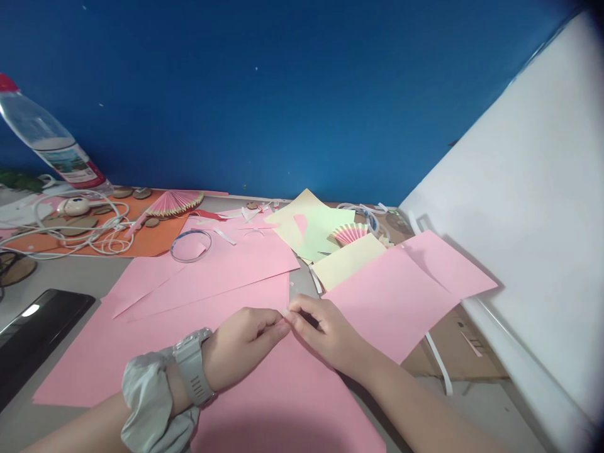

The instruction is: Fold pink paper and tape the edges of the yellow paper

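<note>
My left hand (248,345) and my right hand (325,328) meet fingertip to fingertip above the pink paper sheets (302,402). Both are closed in a pinch. A small pale bit shows between the fingertips, too small to name. A grey watch (194,368) and a pale grey scrunchie (150,399) circle my left wrist. Beyond my hands, more pink sheets overlap, with a roll of clear tape (173,246) lying on top. To the right of my right hand lies another pink sheet (391,296), partly over a pale yellow sheet (349,261).
A pink folded fan (174,202) rests on orange paper (141,242) at the back left, near white cables (111,236) and a plastic bottle (61,145). A black phone-like object (42,340) lies at left. A smaller fan (350,233) sits at the back right by the white wall (533,207).
</note>
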{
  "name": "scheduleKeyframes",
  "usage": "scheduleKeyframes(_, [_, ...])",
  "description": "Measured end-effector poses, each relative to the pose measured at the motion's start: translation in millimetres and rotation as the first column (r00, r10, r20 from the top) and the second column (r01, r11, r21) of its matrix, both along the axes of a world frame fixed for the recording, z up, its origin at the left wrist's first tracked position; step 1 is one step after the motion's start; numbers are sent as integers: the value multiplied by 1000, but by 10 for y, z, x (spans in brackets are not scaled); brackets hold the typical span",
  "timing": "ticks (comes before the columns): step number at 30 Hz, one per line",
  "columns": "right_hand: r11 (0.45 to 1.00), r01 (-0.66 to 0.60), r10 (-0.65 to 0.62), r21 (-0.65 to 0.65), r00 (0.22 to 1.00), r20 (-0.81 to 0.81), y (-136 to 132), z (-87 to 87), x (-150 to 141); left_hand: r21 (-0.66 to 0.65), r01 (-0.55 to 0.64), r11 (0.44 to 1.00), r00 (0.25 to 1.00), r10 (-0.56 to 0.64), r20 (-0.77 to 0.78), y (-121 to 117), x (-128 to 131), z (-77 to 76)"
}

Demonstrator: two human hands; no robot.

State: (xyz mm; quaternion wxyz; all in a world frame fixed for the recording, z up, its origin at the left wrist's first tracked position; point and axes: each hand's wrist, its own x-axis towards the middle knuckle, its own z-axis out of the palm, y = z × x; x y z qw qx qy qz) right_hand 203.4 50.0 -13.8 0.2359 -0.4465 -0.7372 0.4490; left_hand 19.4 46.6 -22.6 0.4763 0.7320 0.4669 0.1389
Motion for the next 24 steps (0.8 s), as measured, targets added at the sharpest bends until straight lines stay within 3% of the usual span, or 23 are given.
scheduleKeyframes(15, [1000,11,-11,-22,1000,-3,-23,-10,1,18,40,999,999,-41,15,-15,-10,25])
scheduleKeyframes(24, [999,-13,16,-38,997,77,-41,122,41,-13,-50,999,992,51,117,7,-59,4])
